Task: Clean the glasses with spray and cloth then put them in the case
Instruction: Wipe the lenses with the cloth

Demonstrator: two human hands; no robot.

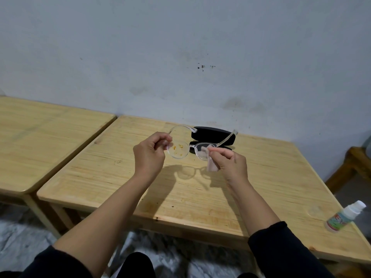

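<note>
Clear-framed glasses (190,146) hang in the air above the wooden table (140,187). My left hand (149,155) grips them at the left rim; that lens carries yellow specks. My right hand (230,160) pinches a small pale cloth (211,165) and presses it against the right lens. Both temples stick out away from me. Behind the glasses a black case (212,134) lies open on the table. A small white spray bottle (344,216) with a colourful label stands near the table's right front corner.
A second wooden table (40,141) stands to the left with a narrow gap between the two. A wooden stool or bench (349,169) sits at the far right. A grey wall closes off the back.
</note>
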